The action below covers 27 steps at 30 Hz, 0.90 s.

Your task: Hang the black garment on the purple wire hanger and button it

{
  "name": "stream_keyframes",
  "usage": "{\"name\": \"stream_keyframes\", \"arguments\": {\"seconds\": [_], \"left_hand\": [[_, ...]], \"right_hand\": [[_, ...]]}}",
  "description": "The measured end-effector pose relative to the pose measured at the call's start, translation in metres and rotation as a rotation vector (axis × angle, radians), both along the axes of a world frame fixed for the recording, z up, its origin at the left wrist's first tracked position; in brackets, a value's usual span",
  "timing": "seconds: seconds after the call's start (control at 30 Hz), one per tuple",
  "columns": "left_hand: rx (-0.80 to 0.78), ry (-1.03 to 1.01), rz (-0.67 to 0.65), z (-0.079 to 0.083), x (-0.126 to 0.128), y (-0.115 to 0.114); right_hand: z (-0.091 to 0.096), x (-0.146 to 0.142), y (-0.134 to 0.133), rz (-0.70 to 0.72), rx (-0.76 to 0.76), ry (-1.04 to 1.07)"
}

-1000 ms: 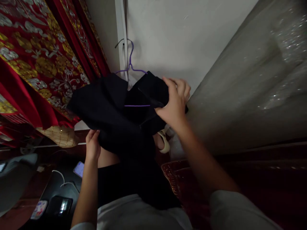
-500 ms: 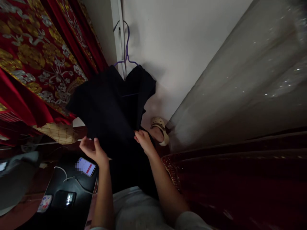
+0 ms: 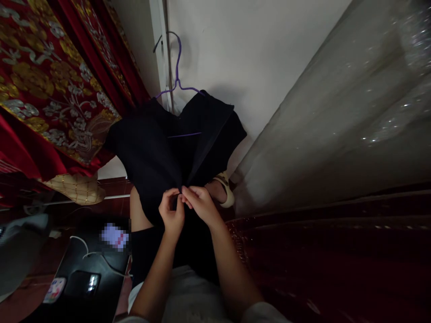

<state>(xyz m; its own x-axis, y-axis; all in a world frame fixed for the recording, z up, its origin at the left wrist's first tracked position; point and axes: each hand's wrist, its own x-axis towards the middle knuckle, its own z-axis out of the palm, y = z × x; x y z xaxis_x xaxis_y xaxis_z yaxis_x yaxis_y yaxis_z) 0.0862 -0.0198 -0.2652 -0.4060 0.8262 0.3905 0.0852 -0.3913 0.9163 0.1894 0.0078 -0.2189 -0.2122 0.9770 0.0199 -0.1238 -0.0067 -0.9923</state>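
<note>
A black short-sleeved garment [image 3: 148,152] with an open front hangs on a purple wire hanger [image 3: 178,67]. Where its two front edges come together, my left hand [image 3: 172,208] pinches the cloth between thumb and fingers. My right hand [image 3: 198,202] grips the front edge right beside it, the fingertips of both hands nearly touching. Any fastener at that spot is hidden by my fingers. Above my hands the front spreads apart in a V, and the hanger's lower bar shows inside.
Red curtain-like fabric with gold and silver flowers [image 3: 50,76] hangs at left. A black table [image 3: 107,287] holds a lit phone [image 3: 115,236], a dark phone [image 3: 82,283] and a white cable. Sheer pale fabric [image 3: 303,134] and dark red cloth [image 3: 336,260] fill the right. A cream clog [image 3: 228,190] shows below.
My left hand has moved right from the garment's side to its front opening, meeting my right hand. The garment's right front panel has folded outward and its collar opening is wider.
</note>
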Motion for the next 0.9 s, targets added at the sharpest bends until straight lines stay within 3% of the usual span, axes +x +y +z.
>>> {"name": "stream_keyframes", "arguments": {"seconds": [0.13,0.27,0.33,0.47,0.53,0.6,0.67,0.8,0.9], "left_hand": [[-0.005,0.003,0.036,0.002,-0.004,0.0],[-0.008,0.03,0.014,0.004,-0.004,0.0],[-0.021,0.047,-0.007,0.0,-0.004,0.002],[-0.052,0.15,-0.06,-0.014,-0.006,0.014],[-0.064,0.232,-0.127,-0.009,-0.011,0.022],[-0.07,0.314,-0.236,0.013,-0.019,0.029],[-0.03,0.384,-0.322,0.053,-0.03,0.038],[0.267,0.469,-0.174,0.15,-0.053,0.065],[0.363,0.559,-0.213,0.196,-0.055,0.093]], "right_hand": [[-0.001,0.003,-0.002,0.152,-0.03,0.088],[0.016,0.003,0.01,0.104,-0.117,0.142],[0.042,0.002,0.031,0.057,-0.068,0.157],[0.12,-0.004,0.093,-0.106,0.132,0.243],[0.153,-0.011,0.115,-0.129,0.164,0.261],[0.171,-0.016,0.121,-0.109,0.194,0.276],[0.174,-0.017,0.114,-0.078,0.237,0.262],[0.164,-0.008,0.096,-0.077,0.315,0.187],[0.161,0.0,0.093,-0.094,0.381,0.15]]}}
